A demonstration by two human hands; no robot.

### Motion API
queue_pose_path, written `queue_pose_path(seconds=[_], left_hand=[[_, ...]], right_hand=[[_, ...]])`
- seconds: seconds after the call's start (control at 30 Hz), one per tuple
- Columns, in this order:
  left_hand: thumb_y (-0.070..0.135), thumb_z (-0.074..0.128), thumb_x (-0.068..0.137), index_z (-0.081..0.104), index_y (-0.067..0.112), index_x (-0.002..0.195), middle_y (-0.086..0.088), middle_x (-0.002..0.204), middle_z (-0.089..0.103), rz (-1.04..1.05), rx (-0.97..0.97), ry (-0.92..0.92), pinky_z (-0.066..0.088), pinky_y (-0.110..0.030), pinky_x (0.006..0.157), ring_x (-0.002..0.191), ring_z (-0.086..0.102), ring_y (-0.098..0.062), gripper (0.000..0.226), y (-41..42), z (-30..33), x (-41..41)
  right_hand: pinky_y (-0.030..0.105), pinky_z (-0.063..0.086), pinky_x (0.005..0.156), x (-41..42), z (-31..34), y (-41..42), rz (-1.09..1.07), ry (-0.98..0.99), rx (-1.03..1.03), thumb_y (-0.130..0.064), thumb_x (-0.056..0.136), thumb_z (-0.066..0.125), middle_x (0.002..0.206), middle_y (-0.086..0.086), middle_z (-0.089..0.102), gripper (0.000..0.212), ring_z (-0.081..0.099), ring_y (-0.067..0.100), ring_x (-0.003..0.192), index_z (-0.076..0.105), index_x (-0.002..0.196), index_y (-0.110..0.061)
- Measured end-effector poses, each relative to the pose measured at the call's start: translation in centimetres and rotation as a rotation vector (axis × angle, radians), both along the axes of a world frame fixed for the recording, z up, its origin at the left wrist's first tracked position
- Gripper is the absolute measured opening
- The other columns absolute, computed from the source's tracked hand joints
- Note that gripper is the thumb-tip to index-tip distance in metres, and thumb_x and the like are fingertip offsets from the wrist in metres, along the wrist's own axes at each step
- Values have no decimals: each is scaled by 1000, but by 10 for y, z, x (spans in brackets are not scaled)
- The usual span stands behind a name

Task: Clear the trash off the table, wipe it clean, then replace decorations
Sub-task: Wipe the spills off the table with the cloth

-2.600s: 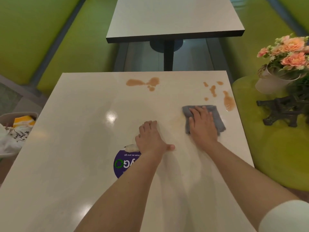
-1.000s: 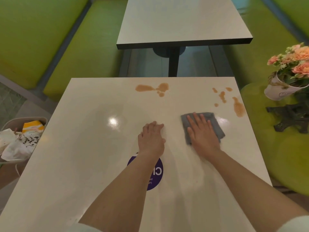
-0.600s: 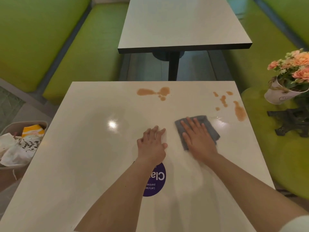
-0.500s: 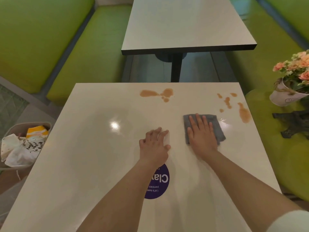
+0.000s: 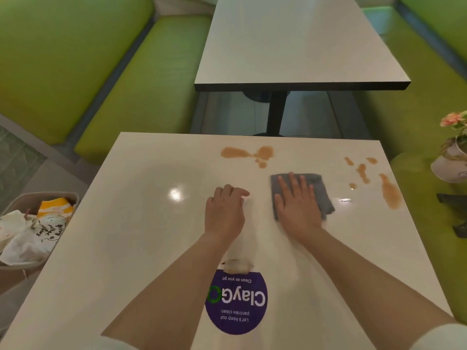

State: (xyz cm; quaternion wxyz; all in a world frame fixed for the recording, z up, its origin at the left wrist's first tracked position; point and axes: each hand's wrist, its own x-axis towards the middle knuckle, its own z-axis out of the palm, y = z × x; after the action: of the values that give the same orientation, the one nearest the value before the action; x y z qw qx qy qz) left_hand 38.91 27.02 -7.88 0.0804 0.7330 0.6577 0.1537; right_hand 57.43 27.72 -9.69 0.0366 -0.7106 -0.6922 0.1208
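Observation:
My right hand (image 5: 296, 207) lies flat, fingers spread, pressing a grey cloth (image 5: 319, 188) onto the white table (image 5: 131, 236). My left hand (image 5: 225, 213) rests palm down on the table just left of it, fingers loosely curled, holding nothing. Brown spill stains sit beyond the cloth: one patch (image 5: 249, 154) near the far edge, a scatter of spots (image 5: 361, 170) and a longer streak (image 5: 390, 192) at the right. A potted bunch of pink flowers (image 5: 453, 157) and a dark metal ornament (image 5: 454, 198) stand on the green seat at the right.
A purple round sticker (image 5: 236, 303) is on the table near me. A bin (image 5: 32, 231) with crumpled paper trash stands on the floor at the left. Green benches (image 5: 141, 79) flank the tables; a second table (image 5: 298, 46) stands beyond.
My right hand has rubbed the cloth left and right in roughly the same spot. The left hand has stayed beside it. My view has tilted, showing more of the sticker.

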Motion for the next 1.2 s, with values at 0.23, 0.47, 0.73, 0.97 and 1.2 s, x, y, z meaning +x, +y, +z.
queue_pose_path(seconds=[0.23,0.47,0.73,0.97,1.2], left_hand=[[26,44,98,63,30,108,4,109,57,138,102,48,37,-33,80,99,52,-21,22,29,-22,-7],[36,46,98,59,36,104,10,107,53,173,201,-19,24,-29,80,99,38,-14,14,29,-37,-10],[34,38,99,61,31,102,12,105,55,179,172,-101,29,-27,84,100,45,-14,23,27,-34,-10],[31,50,98,62,29,98,10,103,56,203,201,-109,32,-27,82,98,47,-16,13,28,-35,-10],[27,52,98,63,29,98,10,103,56,205,188,-98,31,-27,82,98,45,-15,11,29,-33,-10]], right_hand=[[29,-13,119,20,-5,22,195,21,41,-45,101,8,164,-8,0,56,-8,12,150,7,156,-32],[34,-12,120,0,-5,45,144,39,42,-44,104,15,164,-8,-6,55,-13,14,150,1,156,-33],[43,4,122,32,-7,115,-72,19,89,-31,105,17,164,0,11,51,6,23,150,13,156,-24],[39,-6,122,-14,0,94,330,89,23,-34,106,15,164,-7,0,51,-7,17,151,7,156,-32],[38,-5,121,9,-1,118,152,15,48,-41,105,15,165,-3,4,52,-2,19,151,10,156,-32]])
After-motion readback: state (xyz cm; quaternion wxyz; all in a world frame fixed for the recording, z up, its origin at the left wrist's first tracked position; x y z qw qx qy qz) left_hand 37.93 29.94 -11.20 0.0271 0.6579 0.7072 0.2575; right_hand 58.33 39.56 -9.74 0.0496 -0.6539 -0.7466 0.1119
